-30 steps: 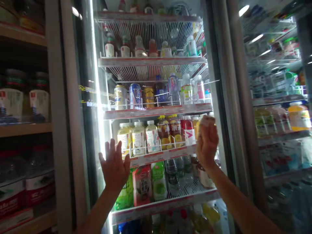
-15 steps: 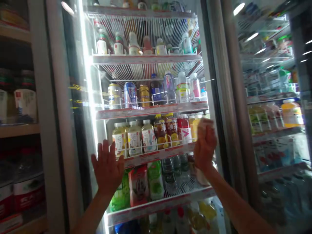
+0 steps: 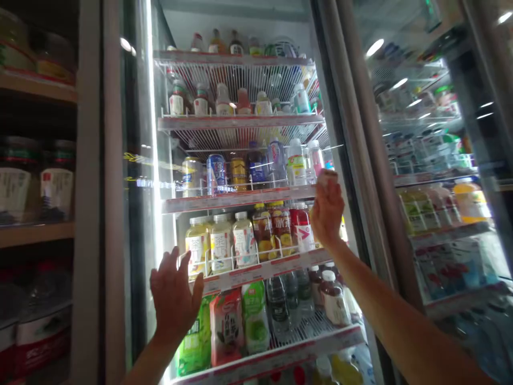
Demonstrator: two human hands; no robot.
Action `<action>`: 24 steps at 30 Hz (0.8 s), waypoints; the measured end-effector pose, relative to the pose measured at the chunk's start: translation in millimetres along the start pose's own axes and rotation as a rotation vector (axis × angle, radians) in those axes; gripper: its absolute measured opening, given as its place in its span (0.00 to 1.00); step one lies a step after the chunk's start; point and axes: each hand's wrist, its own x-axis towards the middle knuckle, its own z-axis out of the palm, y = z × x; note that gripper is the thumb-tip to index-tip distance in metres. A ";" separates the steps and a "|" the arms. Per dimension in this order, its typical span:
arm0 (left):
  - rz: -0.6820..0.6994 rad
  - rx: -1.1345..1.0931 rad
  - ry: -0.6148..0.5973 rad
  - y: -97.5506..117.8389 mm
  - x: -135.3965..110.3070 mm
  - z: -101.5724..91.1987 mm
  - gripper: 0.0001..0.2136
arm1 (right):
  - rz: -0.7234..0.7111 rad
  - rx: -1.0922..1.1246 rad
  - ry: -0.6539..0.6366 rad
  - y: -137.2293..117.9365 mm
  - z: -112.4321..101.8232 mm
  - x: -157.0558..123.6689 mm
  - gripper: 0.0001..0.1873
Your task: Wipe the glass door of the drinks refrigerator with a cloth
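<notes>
The right hand point(image 3: 327, 214) is raised high and closed in a fist around a small white crumpled wad point(image 3: 327, 178), which pokes out above the knuckles; whether it is cloth or paper I cannot tell. It looks light and soft, easily squashed, best kept bunched in the palm as it is. It sits level with the front edge of a wire shelf and seems to press on the tall glass cooler door point(image 3: 138, 230). Lower and to the left, the left hand point(image 3: 174, 294) is open, fingers spread, laid flat on that same pane, a stiff, smooth surface likely slippery under a palm. Behind the glass stand pale yellow tea bottles point(image 3: 211, 240), a red drink carton point(image 3: 227, 326) below them and a row of cans point(image 3: 218, 172) above. A second glass-fronted cooler point(image 3: 441, 214) stands to the right, wooden shelves with jars point(image 3: 36, 232) to the left.
</notes>
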 end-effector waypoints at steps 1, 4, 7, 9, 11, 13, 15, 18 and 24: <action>0.006 -0.005 -0.005 -2.0 7.2 -1.7 0.30 | -0.085 0.020 -0.065 -20.4 3.3 -3.4 0.27; -0.038 -0.008 -0.028 -15.2 39.1 -8.1 0.27 | -0.379 0.059 -0.237 -55.6 2.6 -17.6 0.27; -0.172 0.002 -0.067 -37.0 70.9 -13.2 0.28 | -0.302 0.008 -0.201 -27.0 -5.2 -4.3 0.25; -0.232 0.006 -0.102 -51.3 81.4 -14.4 0.30 | -0.037 -0.051 -0.083 5.7 -5.2 20.9 0.24; -0.232 0.009 -0.127 -61.4 81.6 -13.1 0.30 | 0.143 -0.081 -0.001 22.3 0.4 45.0 0.25; -0.204 0.016 -0.132 -66.0 75.7 -10.0 0.30 | 0.167 -0.080 0.008 12.9 8.3 55.5 0.26; -0.186 0.023 -0.115 -67.0 69.5 -6.8 0.30 | 0.055 -0.051 -0.045 -14.0 14.2 49.5 0.25; -0.179 0.027 -0.089 -67.7 66.8 -5.8 0.29 | -0.268 0.042 -0.192 -48.1 13.0 29.5 0.25; -0.151 0.043 -0.102 -82.1 83.5 -15.0 0.29 | -0.002 -0.016 -0.196 -25.9 0.1 72.8 0.25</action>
